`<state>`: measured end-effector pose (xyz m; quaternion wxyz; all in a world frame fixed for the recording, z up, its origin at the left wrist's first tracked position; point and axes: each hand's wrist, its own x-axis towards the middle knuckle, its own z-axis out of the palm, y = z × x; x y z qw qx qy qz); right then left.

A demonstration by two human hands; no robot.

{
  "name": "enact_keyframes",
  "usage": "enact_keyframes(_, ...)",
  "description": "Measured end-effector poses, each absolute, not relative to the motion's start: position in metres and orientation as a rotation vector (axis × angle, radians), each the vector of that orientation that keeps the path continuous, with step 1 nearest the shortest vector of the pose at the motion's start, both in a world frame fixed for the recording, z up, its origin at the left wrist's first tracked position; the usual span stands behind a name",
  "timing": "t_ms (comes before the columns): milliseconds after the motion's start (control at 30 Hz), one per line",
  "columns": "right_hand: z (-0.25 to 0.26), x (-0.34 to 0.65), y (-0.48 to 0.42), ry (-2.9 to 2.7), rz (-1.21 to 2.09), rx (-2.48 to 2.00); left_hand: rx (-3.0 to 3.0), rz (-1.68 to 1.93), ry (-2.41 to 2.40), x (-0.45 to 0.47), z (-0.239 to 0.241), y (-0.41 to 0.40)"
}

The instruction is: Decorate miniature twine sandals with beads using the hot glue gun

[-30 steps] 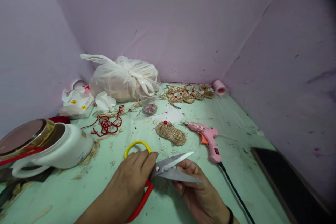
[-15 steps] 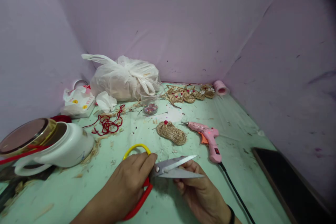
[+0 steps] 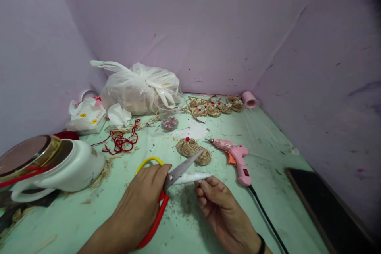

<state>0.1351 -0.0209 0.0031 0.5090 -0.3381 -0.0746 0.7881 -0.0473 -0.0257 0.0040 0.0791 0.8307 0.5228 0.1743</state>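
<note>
My left hand [image 3: 141,194] is wrapped round the yellow and red handles of a pair of scissors [image 3: 178,172]. The blades stand apart, pointing right, and the upper one overlaps the view of a small sole-shaped piece of coiled twine [image 3: 190,149] with a red bead at its far end. My right hand [image 3: 220,202] is closed in a pinch at the tip of the lower blade. Whatever lies between thumb and forefinger is too small to tell. To the right of the twine piece lies a pink hot glue gun [image 3: 233,152], its nozzle pointing left.
Further back are a plastic cup of beads [image 3: 170,123], beaded twine pieces [image 3: 212,107], a pink spool [image 3: 250,100] and a white plastic bag [image 3: 139,87]. Red yarn [image 3: 122,143] and a white pot [image 3: 85,166] are at left. A dark phone-like slab [image 3: 324,202] lies right.
The scissors have moved left and away from me, tilted upward, and their blades have spread wider. My right fingers, formerly behind the blades, are now at the lower blade's tip.
</note>
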Motion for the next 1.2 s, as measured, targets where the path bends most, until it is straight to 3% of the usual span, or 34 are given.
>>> enact_keyframes(600,0.0021,0.1286,-0.0228,-0.258,1.904,-0.798,2.659,0.264,1.529,-0.0383,0.0043,-0.0290)
enact_keyframes(1200,0.0072,0.1324,-0.0219,-0.309,1.860,-0.758,2.727,0.302,1.510,-0.0416,0.0037,-0.0283)
